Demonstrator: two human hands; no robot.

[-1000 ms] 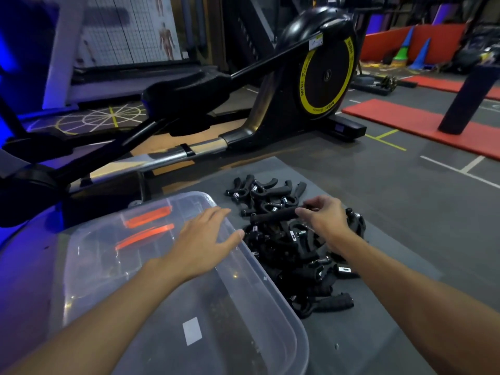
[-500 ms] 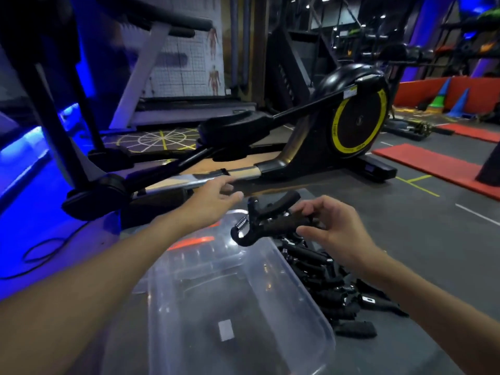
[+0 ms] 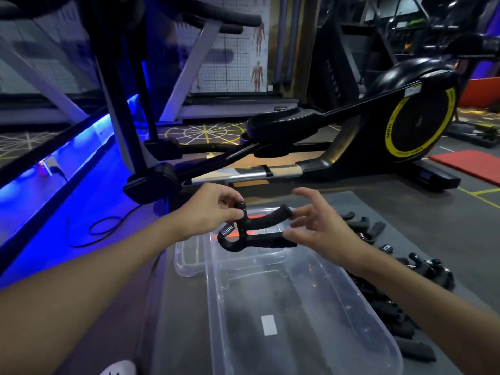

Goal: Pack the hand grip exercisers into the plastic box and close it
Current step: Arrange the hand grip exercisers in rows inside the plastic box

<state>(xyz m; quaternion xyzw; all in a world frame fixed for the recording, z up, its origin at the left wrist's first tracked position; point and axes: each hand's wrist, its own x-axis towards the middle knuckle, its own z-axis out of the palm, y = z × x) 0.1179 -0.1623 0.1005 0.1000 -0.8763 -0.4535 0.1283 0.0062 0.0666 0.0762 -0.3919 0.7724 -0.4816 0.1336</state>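
Hand grip exerciser (image 3: pixel 257 242), black with a bare metal spring (image 3: pixel 226 229) at its hinged end, hung in the air just above the far end of the plastic box (image 3: pixel 359 296), its two handles spread apart and pointing toward the box's right side. You had your left grip (image 3: pixel 209 212) clenched on it: thumb and fingers pinched the round knob and stem at the top of the hinge, above the box's far left corner. Your right grip (image 3: pixel 323 230) was released, its fingers (image 3: pixel 308 194) spread and nearly straight over the box's far right corner, with the fingertips at the ends of both handles; whether they pressed on the handles, the view did not show. The box was clear and open, standing on the grey mat (image 3: pixel 338 201) with its length running away from you, and a small white label (image 3: pixel 269 324) showed on its floor. Its clear lid (image 3: pixel 186 255) lay flat at the box's far left end, touching it or tucked under it, you could not tell which, with orange clasps (image 3: pixel 230 236) showing below the held exerciser. More exercisers (image 3: pixel 422 272) lay in a black pile on the mat along the box's right side. Beyond the box stood an elliptical trainer (image 3: pixel 422 123) with a yellow-ringed wheel. Left of the box a black cable (image 3: pixel 105 226) looped over the blue-lit floor, and beyond the box to the right lay a red mat (image 3: pixel 468 163).
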